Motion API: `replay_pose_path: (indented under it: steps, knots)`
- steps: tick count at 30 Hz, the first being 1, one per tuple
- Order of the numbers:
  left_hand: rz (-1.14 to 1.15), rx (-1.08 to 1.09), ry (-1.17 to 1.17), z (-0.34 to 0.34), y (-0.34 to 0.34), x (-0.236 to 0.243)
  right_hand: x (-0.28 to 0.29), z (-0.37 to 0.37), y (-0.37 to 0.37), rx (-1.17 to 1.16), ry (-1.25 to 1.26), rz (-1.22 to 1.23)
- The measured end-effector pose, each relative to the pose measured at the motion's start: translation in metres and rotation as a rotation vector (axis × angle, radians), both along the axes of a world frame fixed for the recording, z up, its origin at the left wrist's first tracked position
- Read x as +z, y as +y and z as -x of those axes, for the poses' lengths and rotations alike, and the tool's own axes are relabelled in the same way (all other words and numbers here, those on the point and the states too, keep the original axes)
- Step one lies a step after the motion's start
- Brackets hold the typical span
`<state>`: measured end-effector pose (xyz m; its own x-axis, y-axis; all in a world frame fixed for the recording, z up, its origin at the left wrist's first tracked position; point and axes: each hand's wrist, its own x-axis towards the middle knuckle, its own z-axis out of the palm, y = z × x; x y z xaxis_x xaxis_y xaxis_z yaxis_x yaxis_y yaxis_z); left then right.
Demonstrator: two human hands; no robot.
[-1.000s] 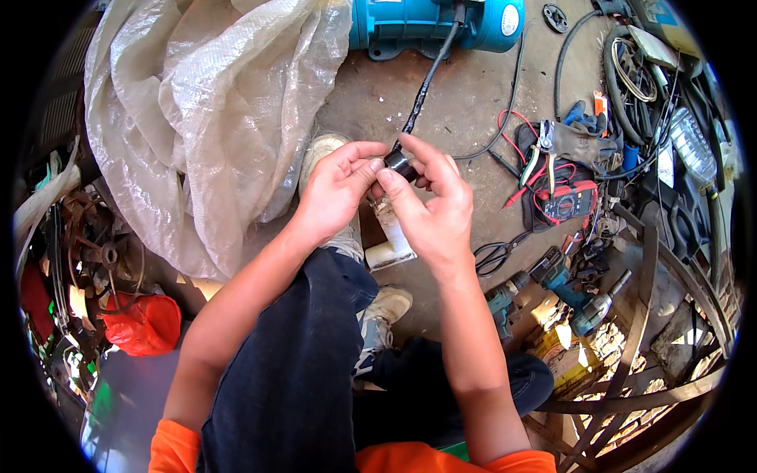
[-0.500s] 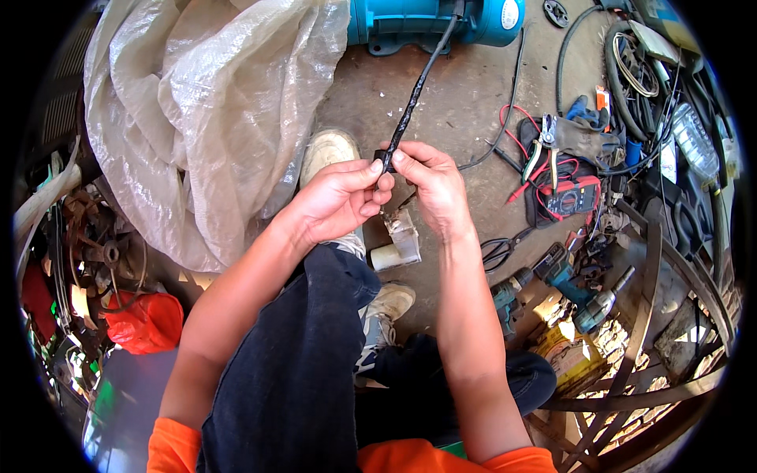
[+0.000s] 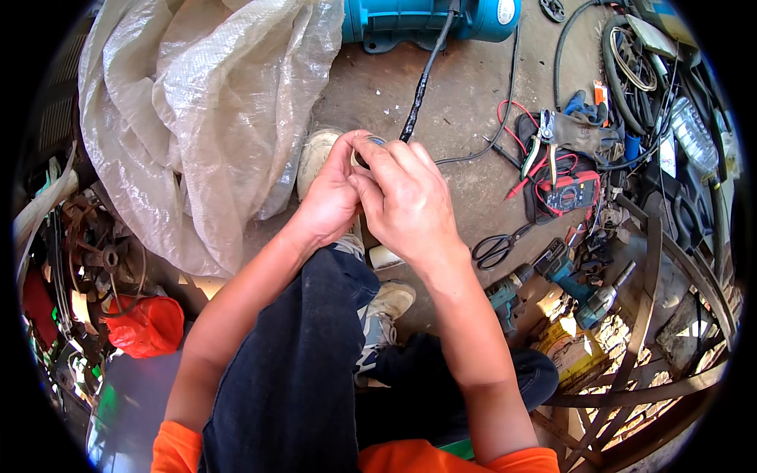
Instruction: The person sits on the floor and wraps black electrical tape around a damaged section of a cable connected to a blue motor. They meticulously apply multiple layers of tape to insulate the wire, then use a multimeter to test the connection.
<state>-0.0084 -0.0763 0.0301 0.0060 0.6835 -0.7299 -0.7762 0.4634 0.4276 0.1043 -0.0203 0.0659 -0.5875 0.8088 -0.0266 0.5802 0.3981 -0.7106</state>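
A black cable (image 3: 416, 106) wrapped in shiny tape runs down from a blue motor (image 3: 430, 27) to my hands. Its lower end disappears behind my right hand (image 3: 412, 201), whose fingers curl over it. My left hand (image 3: 335, 193) is closed, its fingertips at a small dark roll (image 3: 367, 148), seemingly black tape, partly covered by my right index finger. Both hands meet above my left shoe, and my right thumb reaches across to the left fingers. What lies between the palms is hidden.
A translucent plastic sheet (image 3: 213, 118) lies at left, above a red bag (image 3: 146, 325). On the right are pliers (image 3: 544, 138), a red multimeter (image 3: 569, 193), scissors (image 3: 495, 248) and a cordless drill (image 3: 505, 296). Curved metal strips (image 3: 650, 276) stand at lower right.
My right hand has turned over and moved down and left, across the left fingers. The cable's lower end, pinched in view before, is now covered. The view has shifted slightly.
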Motion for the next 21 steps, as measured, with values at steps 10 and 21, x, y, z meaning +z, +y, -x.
replay_pose_path:
  steps: [10,21]
  knots:
    - [-0.162,-0.281,-0.075,0.02,-0.008,-0.01,-0.019,-0.024,-0.026,-0.777,0.528,0.827]
    - [0.024,-0.205,-0.434,0.03,-0.009,-0.02,-0.058,-0.026,0.001,-0.388,0.512,1.004]
